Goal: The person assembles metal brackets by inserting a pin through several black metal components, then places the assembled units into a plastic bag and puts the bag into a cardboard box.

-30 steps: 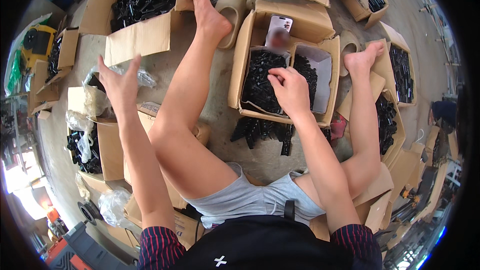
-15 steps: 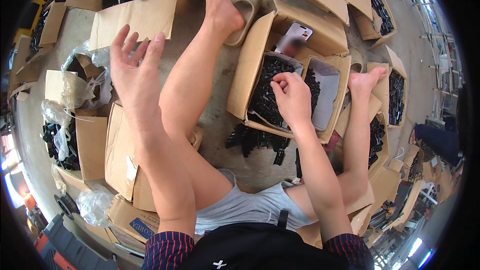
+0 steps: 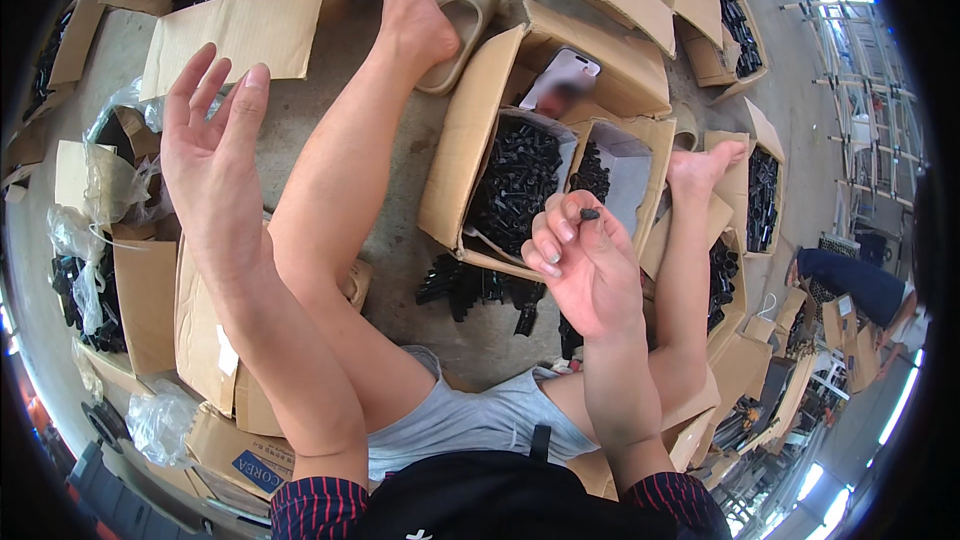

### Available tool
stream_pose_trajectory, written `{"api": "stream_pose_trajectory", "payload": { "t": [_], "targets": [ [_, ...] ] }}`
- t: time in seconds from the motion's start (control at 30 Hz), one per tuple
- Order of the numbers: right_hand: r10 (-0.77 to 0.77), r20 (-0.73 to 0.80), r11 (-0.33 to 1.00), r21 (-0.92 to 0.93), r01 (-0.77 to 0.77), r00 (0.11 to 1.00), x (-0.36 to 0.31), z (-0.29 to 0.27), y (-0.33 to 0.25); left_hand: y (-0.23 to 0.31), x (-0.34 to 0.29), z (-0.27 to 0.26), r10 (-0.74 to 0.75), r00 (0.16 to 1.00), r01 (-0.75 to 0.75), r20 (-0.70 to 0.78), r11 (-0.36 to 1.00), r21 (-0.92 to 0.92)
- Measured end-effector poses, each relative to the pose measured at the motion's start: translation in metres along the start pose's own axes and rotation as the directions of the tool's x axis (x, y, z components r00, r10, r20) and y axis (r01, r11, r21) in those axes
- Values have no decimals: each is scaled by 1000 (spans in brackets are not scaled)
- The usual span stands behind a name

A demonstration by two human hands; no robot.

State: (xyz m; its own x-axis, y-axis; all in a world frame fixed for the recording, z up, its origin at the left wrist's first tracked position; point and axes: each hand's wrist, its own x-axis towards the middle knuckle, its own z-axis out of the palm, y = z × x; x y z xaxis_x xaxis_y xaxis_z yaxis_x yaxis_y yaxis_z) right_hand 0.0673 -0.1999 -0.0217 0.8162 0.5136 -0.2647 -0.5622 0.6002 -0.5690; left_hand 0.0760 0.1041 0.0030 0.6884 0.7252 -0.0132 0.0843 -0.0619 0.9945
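Observation:
Raised palm up in front of the open cardboard box (image 3: 462, 135), my right hand (image 3: 605, 275) pinches a small black plastic piece (image 3: 589, 214) between thumb and fingertips. Two grey inner trays sit in that box. The left tray holds a heap of black plastic parts (image 3: 515, 175); small black pieces (image 3: 590, 172) fill one side of the right tray (image 3: 625, 162). A phone (image 3: 562, 78) leans at the box's far end. My left hand (image 3: 215, 155) hangs in the air above my left leg, fingers spread, holding nothing.
Loose black parts (image 3: 480, 285) lie on the floor before the box. More cartons of black parts surround me, including a flapped carton (image 3: 235, 35) at upper left. A slide sandal (image 3: 462, 25) touches my left foot. Another person (image 3: 850, 285) is at far right, near metal racks (image 3: 870, 110).
My right hand has come out of the box toward me and turned palm up, showing the small black piece. My left hand stays open. The whole view has shifted slightly.

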Motion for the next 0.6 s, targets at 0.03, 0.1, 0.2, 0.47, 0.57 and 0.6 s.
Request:
{"api": "stream_pose_trajectory", "payload": {
  "t": [0.03,0.1,0.2,0.47,0.57,0.6],
  "targets": [
    [6,17,999,42,-7,1000,-1,6,-1,0,0,0,2,1000,-2,0,1000,10],
    [12,3,995,95,-12,1000,-6,16,-1,-1,0,-1,1,1000,-1,3,1000,23],
    [5,3,997,78,-5,1000,-10,23,-2,-2,1,-1,-7,1000,7,16,1000,21],
    [-394,-58,781,-548,300,917,-27,52,3,-5,2,-4,-9,999,7,49,999,49],
    [-548,123,474,-769,428,827,-29,53,6,-5,3,-4,-11,998,8,57,999,40],
    [-563,149,421,-794,438,813,-31,55,5,-4,3,-4,-7,998,4,62,999,49]
  ]
}}
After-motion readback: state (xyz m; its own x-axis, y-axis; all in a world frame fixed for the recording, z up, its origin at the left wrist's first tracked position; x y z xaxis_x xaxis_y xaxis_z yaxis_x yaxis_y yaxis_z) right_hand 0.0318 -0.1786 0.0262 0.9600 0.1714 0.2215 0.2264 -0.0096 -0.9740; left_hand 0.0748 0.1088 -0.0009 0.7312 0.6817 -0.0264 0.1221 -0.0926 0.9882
